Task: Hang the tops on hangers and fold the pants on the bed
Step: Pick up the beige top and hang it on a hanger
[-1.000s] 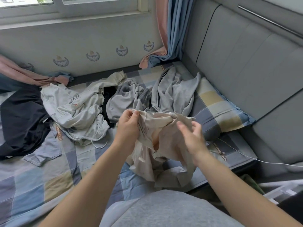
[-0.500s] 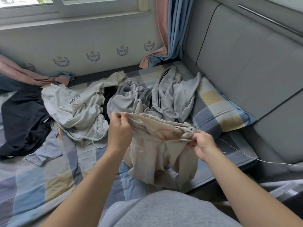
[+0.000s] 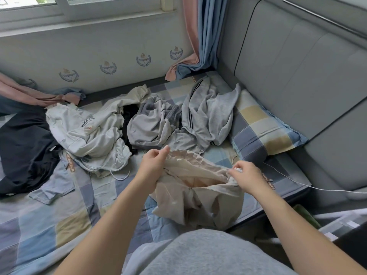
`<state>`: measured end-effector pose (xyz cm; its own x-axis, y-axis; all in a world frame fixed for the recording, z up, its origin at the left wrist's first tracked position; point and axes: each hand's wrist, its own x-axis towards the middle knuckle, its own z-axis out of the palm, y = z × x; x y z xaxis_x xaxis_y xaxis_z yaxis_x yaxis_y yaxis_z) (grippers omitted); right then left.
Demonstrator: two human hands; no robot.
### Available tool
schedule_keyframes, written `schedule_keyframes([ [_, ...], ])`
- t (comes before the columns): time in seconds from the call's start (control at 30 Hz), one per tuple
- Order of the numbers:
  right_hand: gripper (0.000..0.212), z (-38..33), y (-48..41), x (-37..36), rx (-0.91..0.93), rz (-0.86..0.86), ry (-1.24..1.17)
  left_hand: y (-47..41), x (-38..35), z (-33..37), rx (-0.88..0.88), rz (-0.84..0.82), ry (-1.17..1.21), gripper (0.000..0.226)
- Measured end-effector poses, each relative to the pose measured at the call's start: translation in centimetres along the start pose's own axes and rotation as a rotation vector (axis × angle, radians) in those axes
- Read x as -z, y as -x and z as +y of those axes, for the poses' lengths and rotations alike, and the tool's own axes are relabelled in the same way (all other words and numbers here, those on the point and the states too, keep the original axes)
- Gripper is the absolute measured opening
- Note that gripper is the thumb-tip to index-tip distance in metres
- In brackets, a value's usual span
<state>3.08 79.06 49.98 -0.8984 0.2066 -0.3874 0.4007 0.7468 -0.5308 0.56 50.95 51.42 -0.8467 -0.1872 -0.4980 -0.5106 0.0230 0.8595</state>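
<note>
Just before heaped grey clothes, left hand and right hand pinch beige pants.

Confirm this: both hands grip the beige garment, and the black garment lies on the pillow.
Not quite. The head view shows the black garment at the bed's far left, not on the pillow. The left hand and right hand do grip the beige garment.

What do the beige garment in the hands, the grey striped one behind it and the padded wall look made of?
The beige garment, gripped by the left hand and right hand, looks like thin matte woven cloth, maybe a cotton blend, since it crumples in fine creases. The grey striped garment looks like soft heathered knit that drapes loosely. The padded wall is smooth grey upholstery, possibly faux leather, with seamed panels.
</note>
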Motion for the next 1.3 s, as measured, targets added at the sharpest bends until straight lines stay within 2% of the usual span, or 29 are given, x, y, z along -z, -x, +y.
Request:
schedule_keyframes([
  [0.03, 0.021, 0.3, -0.3, 0.0, -0.019, 0.07, -0.122, 0.1, 0.4, 0.1, -0.048, -0.014, -0.1, 0.067],
  [0.07, 0.022, 0.5, -0.4, 0.0, -0.058, 0.114, -0.342, 0.3, 0.8, 0.1, -0.116, -0.02, -0.259, 0.075],
  [0.1, 0.022, 0.5, -0.6, 0.1, -0.122, 0.122, -0.615, 0.3, 1.3, -0.1, -0.189, -0.019, -0.448, 0.074],
  [0.17, 0.017, 0.5, -0.7, 0.5, -0.249, 0.029, -1.129, 0.1, 2.1, -1.0, -0.288, -0.023, -0.721, 0.063],
  [0.23, 0.017, 0.3, -0.7, 1.2, -0.31, -0.095, -1.401, -0.4, 2.5, -2.4, -0.29, -0.025, -0.839, 0.057],
  [0.33, 0.027, 0.2, -0.5, 1.0, -0.388, -0.191, -1.477, -1.3, 2.6, -4.3, -0.13, 0.015, -0.974, 0.04],
  [0.43, 0.04, 0.4, -0.1, 0.5, -0.372, -0.266, -1.372, -1.7, 3.1, -5.0, -0.017, 0.116, -0.964, 0.013],
  [0.47, 0.042, 0.6, 0.1, 0.4, -0.327, -0.298, -1.275, -1.9, 3.4, -5.2, 0.002, 0.128, -0.916, 0.009],
  [0.53, 0.039, 0.9, 0.4, 0.1, -0.273, -0.323, -1.016, -2.1, 3.8, -5.5, 0.049, 0.116, -0.672, 0.019],
  [0.6, 0.028, 1.2, 0.4, -0.6, -0.291, -0.245, -0.846, -2.0, 4.0, -5.4, 0.161, 0.097, -0.31, 0.02],
  [0.67, 0.01, 1.7, 0.0, -0.9, -0.334, -0.13, -0.799, -1.7, 4.0, -5.4, 0.254, 0.096, -0.06, 0.016],
  [0.7, 0.004, 1.9, -0.1, -0.9, -0.344, -0.093, -0.805, -1.6, 4.1, -5.4, 0.278, 0.087, 0.018, 0.014],
  [0.83, 0.01, 2.2, -0.3, -0.8, -0.364, -0.072, -0.956, -1.1, 4.3, -5.1, 0.3, 0.01, 0.11, 0.009],
  [0.93, 0.021, 2.0, -0.3, -0.4, -0.408, -0.111, -1.239, -0.7, 4.2, -4.8, 0.31, -0.077, 0.188, 0.015],
  [1.0, 0.019, 1.8, -0.2, -0.1, -0.467, -0.19, -1.39, -0.7, 4.0, -4.7, 0.331, -0.129, 0.307, 0.02],
  [1.07, 0.024, 1.7, 0.0, 0.2, -0.513, -0.261, -1.41, -0.8, 4.0, -4.6, 0.376, -0.177, 0.474, 0.026],
  [1.2, 0.03, 1.8, 0.0, 0.3, -0.616, -0.241, -1.434, -1.2, 4.4, -4.8, 0.487, -0.168, 0.83, 0.03],
  [1.3, 0.027, 2.2, -0.2, 0.0, -0.691, -0.233, -1.427, -1.9, 4.6, -5.6, 0.585, -0.127, 0.817, 0.03],
])
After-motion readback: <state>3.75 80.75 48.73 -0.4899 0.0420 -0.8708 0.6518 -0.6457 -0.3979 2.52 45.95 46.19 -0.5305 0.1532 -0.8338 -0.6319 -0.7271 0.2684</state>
